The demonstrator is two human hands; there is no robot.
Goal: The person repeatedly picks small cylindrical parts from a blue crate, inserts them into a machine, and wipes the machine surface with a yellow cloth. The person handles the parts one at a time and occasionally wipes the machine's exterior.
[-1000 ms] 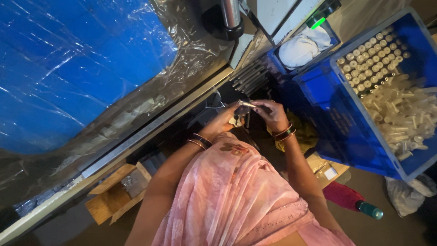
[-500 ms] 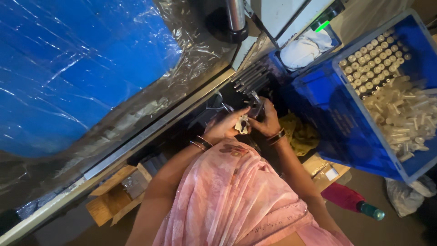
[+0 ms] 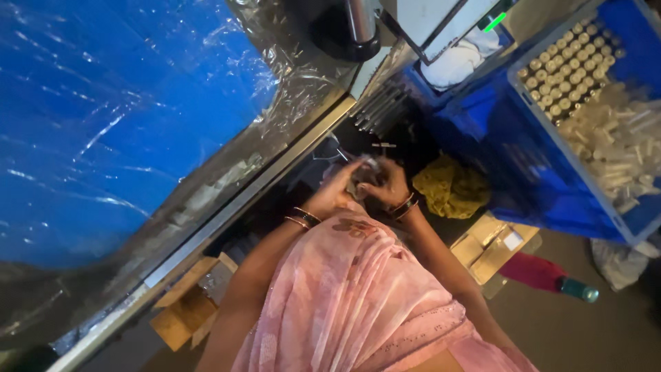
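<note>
From the head view I see both hands drawn close together over the dark edge of the bench [image 3: 289, 162]. My left hand [image 3: 335, 193] is curled around a small pale part [image 3: 359, 184], fingers narrow about it, apparently to steady it. My right hand [image 3: 385, 184] comes in from the other side, fingertips pinched at the same part; motion blur hides whether it grips the part or only touches it, so I cannot tell how tight that hold is. Bangles [image 3: 301, 218] sit on both wrists.

The small part sits between the two hands, just above the pink draped cloth [image 3: 358, 296] over my lap, close to the body where both hands can work it.

A blue crate [image 3: 551, 186] stands to the right, near enough to reach, filled with rows of capped tubes [image 3: 561, 86] and a loose heap of pale tubes [image 3: 620, 151]. A yellow rag [image 3: 451, 187] lies beside the crate, just beyond my right hand. A red bottle [image 3: 540, 273] lies on the floor.
</note>
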